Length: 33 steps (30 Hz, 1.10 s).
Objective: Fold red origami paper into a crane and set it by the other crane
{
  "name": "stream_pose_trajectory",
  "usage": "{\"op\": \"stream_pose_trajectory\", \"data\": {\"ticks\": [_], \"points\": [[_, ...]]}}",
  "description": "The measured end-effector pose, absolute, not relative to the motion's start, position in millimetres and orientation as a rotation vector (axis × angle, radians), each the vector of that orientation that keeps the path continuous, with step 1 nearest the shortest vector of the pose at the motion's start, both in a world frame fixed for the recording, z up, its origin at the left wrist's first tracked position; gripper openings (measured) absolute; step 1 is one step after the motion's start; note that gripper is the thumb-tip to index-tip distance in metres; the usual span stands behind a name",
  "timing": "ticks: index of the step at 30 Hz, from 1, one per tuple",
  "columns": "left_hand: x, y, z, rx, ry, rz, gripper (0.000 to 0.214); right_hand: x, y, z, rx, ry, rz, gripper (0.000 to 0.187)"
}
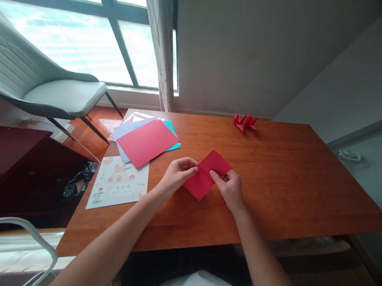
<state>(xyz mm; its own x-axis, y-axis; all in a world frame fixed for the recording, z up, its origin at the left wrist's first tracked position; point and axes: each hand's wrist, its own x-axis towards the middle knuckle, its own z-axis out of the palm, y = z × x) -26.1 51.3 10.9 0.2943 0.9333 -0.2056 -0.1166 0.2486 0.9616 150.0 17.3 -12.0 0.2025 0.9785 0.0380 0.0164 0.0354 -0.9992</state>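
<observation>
A square of red paper (202, 183) is held up between my two hands, just over the wooden table (288, 178). One corner points away from me and faint crease lines show on it. At its left corner, my left hand (180, 171) pinches the paper between thumb and fingers. My right hand (229, 185) grips the opposite corner, its thumb lying flat on top and the fingers underneath. Whether the sheet is a single layer or folded, I cannot tell.
Two folded red paper figures (245, 121) sit near the far edge. To the left lies a stack of coloured paper (149, 141), red on top, beside a white printed sheet (120, 184). A grey chair (65, 93) stands past the table's left end by the window.
</observation>
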Motion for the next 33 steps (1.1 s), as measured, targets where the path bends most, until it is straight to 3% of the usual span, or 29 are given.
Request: {"op": "stream_pose_trajectory", "data": {"ticks": [12, 17, 22, 33], "points": [[-24.1, 50.4, 7.0, 1.090, 1.031, 0.960, 0.021, 151.1, 17.6, -15.3, -1.303, -1.113, 0.991, 0.027], [-26.5, 51.2, 8.0, 1.368, 1.238, 1.236, 0.023, 160.8, 15.3, -15.7, -1.227, -1.245, 0.530, 0.013], [-26.6, 51.1, 10.9, 1.036, 0.974, 0.888, 0.042, 162.6, 12.0, -9.2, -1.098, -1.573, 0.299, 0.014], [-27.0, 53.7, 9.0, 0.868, 0.985, 0.949, 0.027, 159.6, 15.6, -12.4, -1.161, -1.806, 0.230, 0.015]]}}
